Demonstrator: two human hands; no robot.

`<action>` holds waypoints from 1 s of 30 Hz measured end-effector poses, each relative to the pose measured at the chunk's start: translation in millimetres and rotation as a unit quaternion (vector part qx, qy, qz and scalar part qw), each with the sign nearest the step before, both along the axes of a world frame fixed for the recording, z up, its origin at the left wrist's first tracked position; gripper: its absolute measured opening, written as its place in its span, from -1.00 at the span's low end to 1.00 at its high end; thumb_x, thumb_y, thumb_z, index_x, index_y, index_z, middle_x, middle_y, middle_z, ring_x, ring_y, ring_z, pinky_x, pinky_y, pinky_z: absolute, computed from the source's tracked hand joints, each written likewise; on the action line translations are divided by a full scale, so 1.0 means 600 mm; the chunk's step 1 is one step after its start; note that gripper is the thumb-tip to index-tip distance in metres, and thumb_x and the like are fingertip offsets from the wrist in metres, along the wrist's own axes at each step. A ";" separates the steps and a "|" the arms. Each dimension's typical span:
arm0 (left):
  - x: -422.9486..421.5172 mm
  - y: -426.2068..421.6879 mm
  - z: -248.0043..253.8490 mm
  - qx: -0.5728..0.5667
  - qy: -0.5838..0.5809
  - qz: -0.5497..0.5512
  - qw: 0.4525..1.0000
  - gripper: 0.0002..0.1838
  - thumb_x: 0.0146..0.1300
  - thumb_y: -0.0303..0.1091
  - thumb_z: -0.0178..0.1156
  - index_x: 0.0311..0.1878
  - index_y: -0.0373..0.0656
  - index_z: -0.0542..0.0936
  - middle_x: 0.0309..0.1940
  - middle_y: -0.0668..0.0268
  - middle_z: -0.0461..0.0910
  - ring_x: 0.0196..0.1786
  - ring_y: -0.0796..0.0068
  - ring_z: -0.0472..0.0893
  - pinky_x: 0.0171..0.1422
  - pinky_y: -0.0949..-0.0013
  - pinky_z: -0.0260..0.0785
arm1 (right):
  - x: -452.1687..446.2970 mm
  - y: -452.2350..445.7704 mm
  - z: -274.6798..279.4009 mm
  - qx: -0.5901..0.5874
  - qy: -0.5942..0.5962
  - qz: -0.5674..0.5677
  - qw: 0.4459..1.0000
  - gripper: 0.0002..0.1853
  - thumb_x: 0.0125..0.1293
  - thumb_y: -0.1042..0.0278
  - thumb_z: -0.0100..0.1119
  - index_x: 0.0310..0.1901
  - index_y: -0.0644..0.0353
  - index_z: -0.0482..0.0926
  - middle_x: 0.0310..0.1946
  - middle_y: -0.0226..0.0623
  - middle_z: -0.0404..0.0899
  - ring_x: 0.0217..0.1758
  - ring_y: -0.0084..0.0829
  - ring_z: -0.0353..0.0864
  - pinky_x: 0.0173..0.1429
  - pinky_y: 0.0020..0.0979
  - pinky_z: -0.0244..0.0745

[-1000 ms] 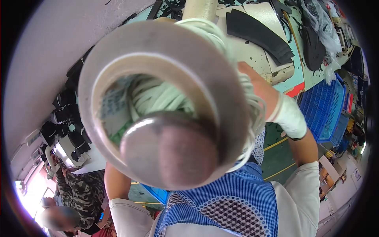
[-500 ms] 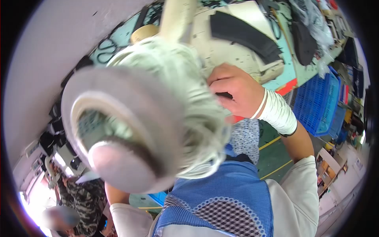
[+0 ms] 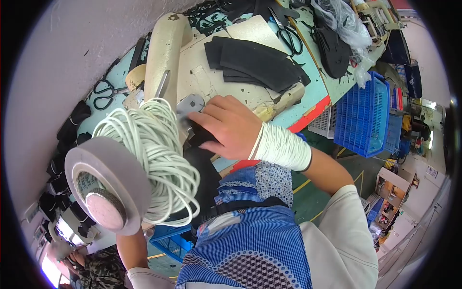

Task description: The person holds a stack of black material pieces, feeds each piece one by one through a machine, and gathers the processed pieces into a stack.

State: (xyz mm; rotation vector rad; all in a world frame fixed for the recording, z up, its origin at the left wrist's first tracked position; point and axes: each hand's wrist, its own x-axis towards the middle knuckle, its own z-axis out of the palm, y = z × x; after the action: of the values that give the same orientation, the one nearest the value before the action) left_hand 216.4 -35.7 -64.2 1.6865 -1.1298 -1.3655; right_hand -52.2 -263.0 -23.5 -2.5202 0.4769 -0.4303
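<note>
My right hand, with white cord wound round the wrist, is bent at a sewing machine, its fingers closed on black fabric beside the metal plate. The fabric hangs down from there toward my apron. A thick bundle of pale cord hangs on the machine's head, behind a grey ring with a round metal knob. My left hand is hidden behind the ring and cord; only the forearm shows below. Curved black pieces lie stacked on the machine bed.
Scissors lie left of the machine, and another pair behind the stack. Clear plastic and black pieces lie at the upper right. Blue crates stand right of the table. A person in camouflage is at the lower left.
The view has shifted back, so the ring and cord look smaller and lower left. My right hand, partly hidden at first, now shows at the machine's plate with black fabric.
</note>
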 end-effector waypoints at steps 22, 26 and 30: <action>0.000 -0.013 0.001 -0.017 0.020 -0.020 0.999 -0.72 0.10 -0.21 0.37 -0.52 -0.26 0.64 -0.51 0.15 0.62 -0.42 0.38 0.59 -0.31 0.39 0.40 | -0.042 -0.013 0.006 0.164 -0.016 0.070 0.984 -0.88 0.04 0.41 0.37 -0.33 0.10 0.70 -0.09 -0.21 0.53 0.15 -0.17 0.41 0.19 -0.26 0.36; -0.005 -0.007 0.002 -0.006 0.032 -0.008 0.999 -0.70 0.10 -0.20 0.37 -0.56 -0.25 0.64 -0.53 0.15 0.62 -0.44 0.39 0.58 -0.33 0.39 0.40 | -0.049 -0.032 0.038 0.167 0.018 0.019 0.986 -0.89 0.03 0.44 0.36 -0.34 0.11 0.69 -0.27 -0.27 0.59 -0.10 -0.18 0.54 0.05 -0.24 0.44; -0.040 0.017 -0.002 0.027 0.105 0.050 0.993 -0.68 0.10 -0.18 0.37 -0.59 -0.25 0.65 -0.55 0.14 0.61 -0.46 0.39 0.58 -0.36 0.40 0.39 | -0.095 -0.086 0.091 -0.111 -0.125 -0.177 0.970 -0.81 -0.03 0.43 0.42 -0.32 0.17 0.68 -0.41 -0.32 0.60 -0.20 -0.23 0.63 -0.01 -0.19 0.50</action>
State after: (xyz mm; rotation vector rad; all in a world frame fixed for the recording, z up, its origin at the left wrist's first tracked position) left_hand 192.6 -25.3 -65.7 1.5712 -0.8844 -1.4814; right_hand -109.2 -314.5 30.9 -2.5418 0.8206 -0.9724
